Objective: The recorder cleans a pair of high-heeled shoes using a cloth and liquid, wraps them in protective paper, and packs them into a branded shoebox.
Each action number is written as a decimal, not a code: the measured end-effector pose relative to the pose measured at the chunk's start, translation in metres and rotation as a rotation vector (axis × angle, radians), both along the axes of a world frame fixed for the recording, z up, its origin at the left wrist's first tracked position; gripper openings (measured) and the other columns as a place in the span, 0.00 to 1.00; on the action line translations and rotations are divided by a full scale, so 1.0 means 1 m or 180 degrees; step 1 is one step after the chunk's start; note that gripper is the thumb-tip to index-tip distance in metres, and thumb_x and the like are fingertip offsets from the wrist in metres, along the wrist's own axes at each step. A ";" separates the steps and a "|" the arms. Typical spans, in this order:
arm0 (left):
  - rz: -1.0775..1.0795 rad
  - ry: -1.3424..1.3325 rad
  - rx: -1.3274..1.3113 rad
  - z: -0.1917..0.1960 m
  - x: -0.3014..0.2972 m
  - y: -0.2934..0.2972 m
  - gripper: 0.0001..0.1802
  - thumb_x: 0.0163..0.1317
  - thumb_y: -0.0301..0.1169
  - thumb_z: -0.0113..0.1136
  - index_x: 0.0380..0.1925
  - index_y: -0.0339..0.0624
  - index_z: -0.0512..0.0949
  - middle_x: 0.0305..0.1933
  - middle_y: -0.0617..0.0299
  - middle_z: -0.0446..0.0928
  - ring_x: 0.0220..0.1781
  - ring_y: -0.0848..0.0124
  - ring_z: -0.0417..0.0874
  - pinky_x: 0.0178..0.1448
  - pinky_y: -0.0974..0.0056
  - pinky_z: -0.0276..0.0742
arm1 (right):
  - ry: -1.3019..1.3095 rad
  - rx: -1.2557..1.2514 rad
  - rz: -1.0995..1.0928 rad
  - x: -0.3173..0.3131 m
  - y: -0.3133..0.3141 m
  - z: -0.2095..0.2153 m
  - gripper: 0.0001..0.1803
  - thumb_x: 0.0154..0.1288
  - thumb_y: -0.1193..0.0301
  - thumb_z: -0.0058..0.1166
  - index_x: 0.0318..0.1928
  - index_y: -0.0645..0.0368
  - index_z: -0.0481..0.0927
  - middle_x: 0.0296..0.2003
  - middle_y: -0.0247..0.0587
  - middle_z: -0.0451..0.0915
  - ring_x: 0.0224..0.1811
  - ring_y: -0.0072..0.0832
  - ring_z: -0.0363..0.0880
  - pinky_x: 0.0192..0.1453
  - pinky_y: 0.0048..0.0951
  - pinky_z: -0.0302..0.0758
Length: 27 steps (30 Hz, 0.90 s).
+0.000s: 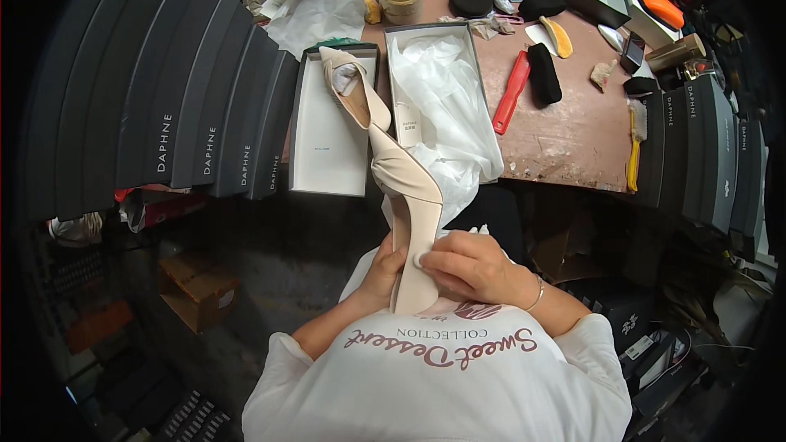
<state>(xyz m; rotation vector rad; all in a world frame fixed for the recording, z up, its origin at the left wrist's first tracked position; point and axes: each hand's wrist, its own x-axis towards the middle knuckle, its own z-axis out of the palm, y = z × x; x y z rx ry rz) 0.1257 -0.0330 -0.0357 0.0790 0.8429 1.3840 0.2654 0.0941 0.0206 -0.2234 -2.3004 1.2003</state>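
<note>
Left hand (383, 272) has the beige shoe (407, 176) gripped near its heel, up by the white shirt (442, 397); right hand (476, 268) has bunched fingertips against the other side, can't tell if they're pinching anything. Looks like surface touch-up or checking, so I'd say next calls for light pressure, steady hold. Matching shoe (357, 98) lies over the left box (327, 170).

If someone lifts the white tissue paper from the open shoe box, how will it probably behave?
The white tissue paper will likely be floppy, since it lies in loose folds and droops past the near end of the open shoe box. It looks thin, so probably light and easily creased. Pulling it might shift the small pale card close beside it.
</note>
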 end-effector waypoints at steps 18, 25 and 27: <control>0.0030 -0.0014 -0.0082 -0.004 -0.001 -0.002 0.35 0.56 0.51 0.66 0.56 0.42 0.67 0.45 0.60 0.76 0.45 0.71 0.79 0.52 0.68 0.77 | 0.0190 -0.0425 0.0451 0.001 0.002 -0.004 0.14 0.50 0.79 0.62 0.40 0.62 0.80 0.32 0.40 0.76 0.30 0.36 0.78 0.33 0.30 0.77; -0.0284 -0.0229 0.0314 0.002 -0.003 0.009 0.31 0.59 0.49 0.62 0.51 0.35 0.67 0.41 0.57 0.75 0.41 0.69 0.79 0.47 0.64 0.78 | 0.0248 0.0359 -0.0924 -0.013 0.030 -0.003 0.13 0.51 0.83 0.60 0.39 0.61 0.82 0.30 0.40 0.76 0.26 0.33 0.76 0.29 0.27 0.73; -0.0258 -0.0177 0.0245 0.001 -0.007 0.009 0.35 0.55 0.53 0.65 0.49 0.35 0.67 0.40 0.56 0.74 0.39 0.68 0.79 0.46 0.63 0.78 | 0.0336 -0.0166 -0.1269 -0.009 0.039 0.011 0.10 0.54 0.83 0.59 0.38 0.63 0.82 0.31 0.40 0.76 0.28 0.27 0.75 0.31 0.23 0.71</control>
